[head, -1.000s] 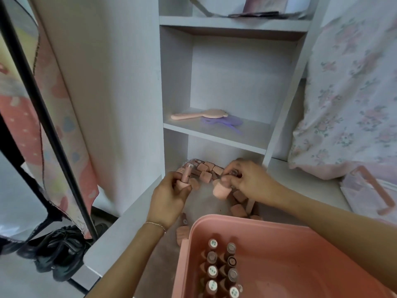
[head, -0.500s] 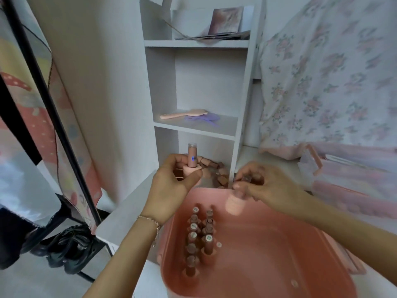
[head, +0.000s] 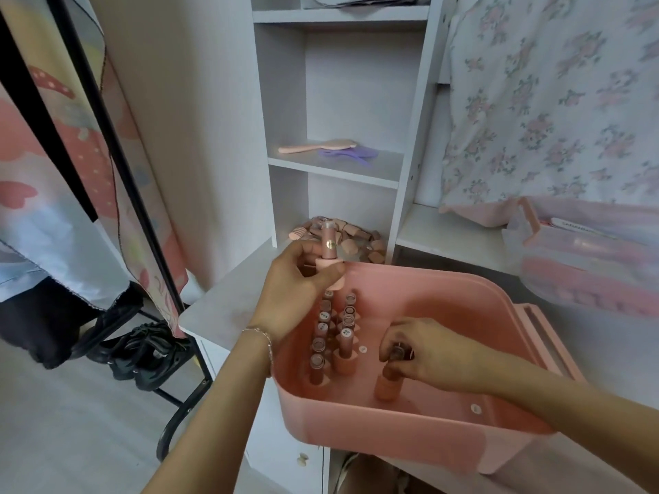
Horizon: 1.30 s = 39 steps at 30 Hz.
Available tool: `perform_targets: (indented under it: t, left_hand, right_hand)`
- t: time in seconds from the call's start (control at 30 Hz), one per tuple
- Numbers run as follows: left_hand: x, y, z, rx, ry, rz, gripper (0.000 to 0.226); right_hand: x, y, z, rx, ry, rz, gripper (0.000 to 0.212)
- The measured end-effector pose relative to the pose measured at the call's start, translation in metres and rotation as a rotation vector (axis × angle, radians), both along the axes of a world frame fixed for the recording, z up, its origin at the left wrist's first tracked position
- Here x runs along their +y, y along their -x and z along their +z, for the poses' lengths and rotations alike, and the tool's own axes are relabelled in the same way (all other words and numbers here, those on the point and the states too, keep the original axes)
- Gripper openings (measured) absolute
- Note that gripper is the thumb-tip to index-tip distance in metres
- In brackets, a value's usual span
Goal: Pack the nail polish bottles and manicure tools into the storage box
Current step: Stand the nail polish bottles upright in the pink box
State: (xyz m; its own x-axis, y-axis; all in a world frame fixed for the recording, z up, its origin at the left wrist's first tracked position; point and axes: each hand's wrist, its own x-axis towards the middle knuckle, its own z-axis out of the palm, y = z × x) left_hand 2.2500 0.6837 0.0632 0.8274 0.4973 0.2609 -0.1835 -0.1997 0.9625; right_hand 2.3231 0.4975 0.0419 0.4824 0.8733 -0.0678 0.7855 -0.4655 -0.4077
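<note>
A pink storage box (head: 410, 422) stands on the white desk in front of me. Several nail polish bottles (head: 333, 338) stand upright in two rows along its left side. My left hand (head: 296, 290) grips one pink bottle (head: 328, 244) upright over the box's far left rim. Inside the box, near its front, my right hand (head: 428, 354) pinches the cap of a second bottle (head: 388, 385) that stands at or close to the bottom. A heap of loose bottles (head: 356, 235) lies in the lowest shelf compartment behind the box.
On the shelf above lie a pink hairbrush (head: 317, 146) and a purple comb (head: 347, 155). A clear lidded container with a pink handle (head: 585, 258) sits at the right under floral fabric. A black rack (head: 117, 165) with hanging cloth and dark shoes (head: 142, 351) stand at the left.
My right hand has gone from the box's far rim down to its front floor with its bottle. My left hand has moved with its bottle from the heap to the box rim.
</note>
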Motion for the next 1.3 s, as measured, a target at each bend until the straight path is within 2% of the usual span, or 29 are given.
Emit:
perform_targets:
  t: [0.13,0.27,0.5,0.83,1.3]
  left_hand:
    - [0.004,-0.002,-0.003,-0.01,0.083,0.029,0.021]
    - [0.002,-0.002,-0.005,0.013,0.018,0.036,0.022]
    - [-0.001,-0.002,-0.003,0.084,-0.078,-0.016,0.021]
    - [-0.001,-0.002,-0.004,0.092,-0.107,-0.023,0.023]
    - [-0.001,-0.001,-0.003,0.09,-0.11,-0.015,0.023]
  right_hand:
    - [-0.003,-0.001,0.007,0.035,-0.001,0.041,0.024]
    - [-0.007,0.001,0.009,-0.042,0.049,0.13,0.029]
    - [0.0,0.009,0.011,-0.137,0.024,0.188,0.01]
    - [0.01,0.011,0.017,-0.237,0.1,0.337,0.017]
    - [0.026,0.012,0.01,-0.238,0.032,0.287,0.014]
